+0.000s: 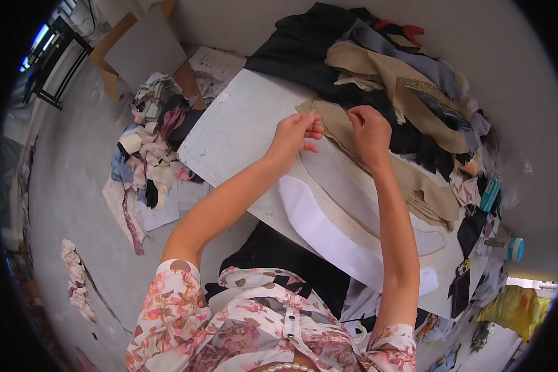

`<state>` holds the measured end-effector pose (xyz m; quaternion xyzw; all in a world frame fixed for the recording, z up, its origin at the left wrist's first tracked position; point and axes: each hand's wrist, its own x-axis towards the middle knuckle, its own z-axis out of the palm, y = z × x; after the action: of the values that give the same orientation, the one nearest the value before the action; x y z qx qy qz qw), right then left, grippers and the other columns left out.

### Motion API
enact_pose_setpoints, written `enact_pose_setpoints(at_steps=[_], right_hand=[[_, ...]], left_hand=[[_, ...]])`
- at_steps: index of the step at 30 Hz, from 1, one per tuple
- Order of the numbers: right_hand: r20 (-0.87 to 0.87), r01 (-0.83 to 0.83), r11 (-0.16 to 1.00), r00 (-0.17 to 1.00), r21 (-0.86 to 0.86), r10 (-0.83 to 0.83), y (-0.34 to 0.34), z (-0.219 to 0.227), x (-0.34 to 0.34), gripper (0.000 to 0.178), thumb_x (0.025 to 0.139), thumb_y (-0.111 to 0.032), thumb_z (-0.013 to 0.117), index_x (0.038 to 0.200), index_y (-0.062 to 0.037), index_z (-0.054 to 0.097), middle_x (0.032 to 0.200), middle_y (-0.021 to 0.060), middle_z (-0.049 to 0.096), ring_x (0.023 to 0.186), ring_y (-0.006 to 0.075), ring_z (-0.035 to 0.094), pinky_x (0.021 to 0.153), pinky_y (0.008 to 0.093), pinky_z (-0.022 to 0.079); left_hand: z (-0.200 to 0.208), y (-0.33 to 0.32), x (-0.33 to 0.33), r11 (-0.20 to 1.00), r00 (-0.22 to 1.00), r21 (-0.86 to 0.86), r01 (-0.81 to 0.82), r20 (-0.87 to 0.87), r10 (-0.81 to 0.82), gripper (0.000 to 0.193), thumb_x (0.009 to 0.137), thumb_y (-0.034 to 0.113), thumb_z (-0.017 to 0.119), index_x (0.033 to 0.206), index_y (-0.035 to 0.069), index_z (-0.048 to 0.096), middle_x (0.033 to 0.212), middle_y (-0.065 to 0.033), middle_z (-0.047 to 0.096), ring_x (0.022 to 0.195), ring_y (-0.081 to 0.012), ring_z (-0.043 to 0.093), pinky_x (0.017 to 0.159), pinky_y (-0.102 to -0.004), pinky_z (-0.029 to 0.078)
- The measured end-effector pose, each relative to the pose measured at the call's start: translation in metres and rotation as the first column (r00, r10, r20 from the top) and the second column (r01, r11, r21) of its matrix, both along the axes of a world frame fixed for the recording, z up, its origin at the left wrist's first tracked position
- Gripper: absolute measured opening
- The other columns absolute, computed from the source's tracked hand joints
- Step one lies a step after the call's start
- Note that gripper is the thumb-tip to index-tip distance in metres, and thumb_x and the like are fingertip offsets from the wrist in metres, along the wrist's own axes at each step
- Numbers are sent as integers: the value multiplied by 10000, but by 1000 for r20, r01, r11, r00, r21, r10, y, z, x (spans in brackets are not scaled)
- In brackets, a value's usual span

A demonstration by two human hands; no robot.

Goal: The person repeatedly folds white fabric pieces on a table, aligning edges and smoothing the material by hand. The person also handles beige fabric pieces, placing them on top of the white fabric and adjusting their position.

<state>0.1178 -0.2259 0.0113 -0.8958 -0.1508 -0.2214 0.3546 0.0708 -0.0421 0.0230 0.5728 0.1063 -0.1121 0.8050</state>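
Observation:
A stack of curved khaki fabric pieces (409,183) runs diagonally across the white table. At its far left end, my left hand (291,139) is closed in a pinch of thumb and forefinger, its other fingers loosely curled. My right hand (372,133) hovers by the stack's far edge, fingertips pressed together. Whatever lies between the fingertips of either hand is too small to make out. Nearer me lie a curved off-white piece (344,186) with a darker edge and a bright white curved strip (316,226).
Black cloth (297,46) and heaped khaki and grey fabric (378,62) cover the table's far side. Scraps (152,149) pile on the floor at left, beside a cardboard box (146,53). A phone (459,294) and a blue-lidded jar (513,249) are at right.

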Motion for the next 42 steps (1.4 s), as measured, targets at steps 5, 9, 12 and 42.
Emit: enact_pose_setpoints(at_steps=[5, 9, 12, 42], right_hand=[[0, 15, 960, 1000, -280, -16, 5, -12, 6, 80, 805, -103, 673, 875, -73, 697, 876, 85, 656, 841, 268, 640, 719, 371, 508], [42, 35, 942, 999, -334, -22, 5, -24, 8, 73, 795, -104, 672, 857, -77, 698, 888, 80, 656, 849, 283, 634, 716, 379, 507], [65, 37, 978, 998, -203, -24, 3, -21, 3, 58, 798, -96, 672, 847, -73, 694, 878, 77, 653, 825, 279, 635, 704, 374, 503], [-464, 174, 976, 881, 133, -94, -300, 92, -172, 177, 817, -154, 705, 906, -38, 604, 762, -40, 560, 679, 34, 502, 585, 200, 404]], left_hand=[[-4, 3, 8, 999, 999, -14, -34, 3, 34, 292, 988, 284, 528, 1110, 24, 577, 960, -73, 626, 854, -139, 591, 649, -287, 514], [-3, 6, 9, 998, 1000, 53, -25, -3, 25, 263, 981, 270, 540, 1083, 32, 588, 943, -62, 629, 836, -139, 591, 642, -287, 516], [-9, 10, 13, 998, 999, 52, -43, 18, 42, 241, 978, 258, 548, 1066, 37, 592, 934, -54, 629, 832, -140, 593, 644, -287, 517], [74, -117, 7, 917, 807, 144, 371, 438, -395, 231, 901, 191, 694, 985, -24, 678, 785, -33, 668, 640, -82, 632, 542, -213, 470]])
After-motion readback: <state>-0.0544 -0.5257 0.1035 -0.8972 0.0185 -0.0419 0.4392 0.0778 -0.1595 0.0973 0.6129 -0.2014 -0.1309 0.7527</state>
